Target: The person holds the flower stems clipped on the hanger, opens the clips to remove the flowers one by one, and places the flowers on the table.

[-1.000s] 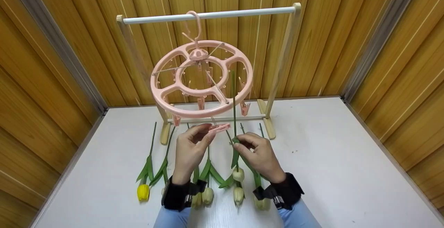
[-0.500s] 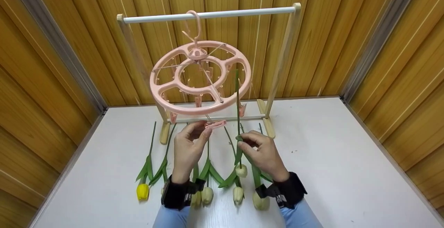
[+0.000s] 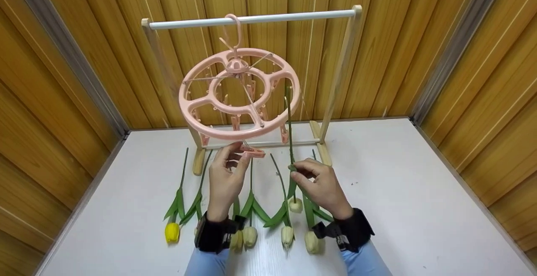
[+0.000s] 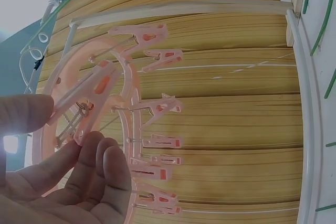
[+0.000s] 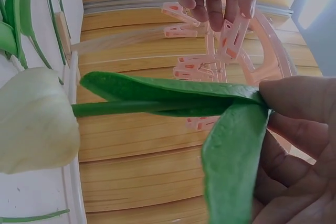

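Observation:
My left hand [image 3: 226, 173] pinches a pink clothespin [image 3: 254, 153] between thumb and fingers; it hangs from the front rim of a round pink drying hanger [image 3: 222, 132]. In the left wrist view the thumb and fingertips press the handle ends of that clothespin [image 4: 97, 95]. My right hand [image 3: 321, 186] pinches an artificial white tulip [image 3: 295, 205] at its leaf joint. The bloom points down and the green stem rises in front of the hanger's right side. Its bloom [image 5: 37, 121] and leaves [image 5: 233, 156] show large in the right wrist view.
The hanger hooks over the white bar [image 3: 289, 16] of a wooden-legged rack [image 3: 342, 74]. Several more clothespins [image 3: 235, 122] dangle from it. On the white table [image 3: 398, 192] lie a yellow tulip [image 3: 172, 233] and several pale tulips [image 3: 250, 237]. Wood-patterned panels [image 3: 390, 45] stand behind.
The left hand has shifted slightly left with the clothespin, and the hanger has turned and swung a little with it. The right hand has moved the tulip slightly right.

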Demonstrator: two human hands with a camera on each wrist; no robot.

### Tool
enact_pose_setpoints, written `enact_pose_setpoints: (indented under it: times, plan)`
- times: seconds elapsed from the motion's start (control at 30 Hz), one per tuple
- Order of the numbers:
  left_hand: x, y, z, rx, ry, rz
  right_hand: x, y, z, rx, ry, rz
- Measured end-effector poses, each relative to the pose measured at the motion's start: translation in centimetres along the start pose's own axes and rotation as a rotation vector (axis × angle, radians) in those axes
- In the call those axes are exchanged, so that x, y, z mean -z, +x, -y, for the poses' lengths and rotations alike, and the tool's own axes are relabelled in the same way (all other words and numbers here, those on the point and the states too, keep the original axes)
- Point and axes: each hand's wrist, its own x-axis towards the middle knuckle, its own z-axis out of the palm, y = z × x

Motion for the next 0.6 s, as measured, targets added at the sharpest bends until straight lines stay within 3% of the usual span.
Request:
enact_pose_setpoints:
  times: [0.3,0.6]
  plan:
    - [-0.9,-0.2,-1.0,-0.002,0.116,-0.055,2.2,0.2,-0.2,-0.035,-0.001,0.057]
    - [-0.5,-0.1,-1.5,-0.075,0.285,-0.082,2.4,-0.5,0.2,-0.077,0.005,0.058]
